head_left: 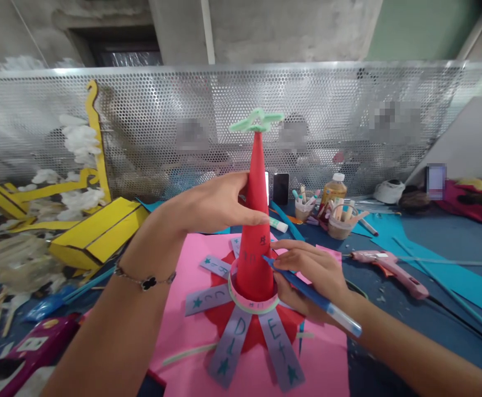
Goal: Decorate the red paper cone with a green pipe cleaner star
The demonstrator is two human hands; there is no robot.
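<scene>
A tall red paper cone (254,270) stands upright, topped by a mint-green star shape (257,121). My left hand (214,204) is wrapped round its upper part. In my right hand (311,270) is a blue marker pen (307,289), its tip at the cone's lower side beside dark handwritten marks. A pink ring band (254,304) circles the cone's base. Purple paper strips (230,347) with letters and teal stars fan out below it over a red piece (220,320). Everything rests on a pink sheet (195,375).
A pink glue gun (390,267) lies at the right, a purple glue gun (30,347) at the lower left. Behind stand cups of markers (340,220), a bottle (334,190) and a phone (281,188). A yellow box (98,231) sits left. A perforated metal panel (150,132) runs across the back.
</scene>
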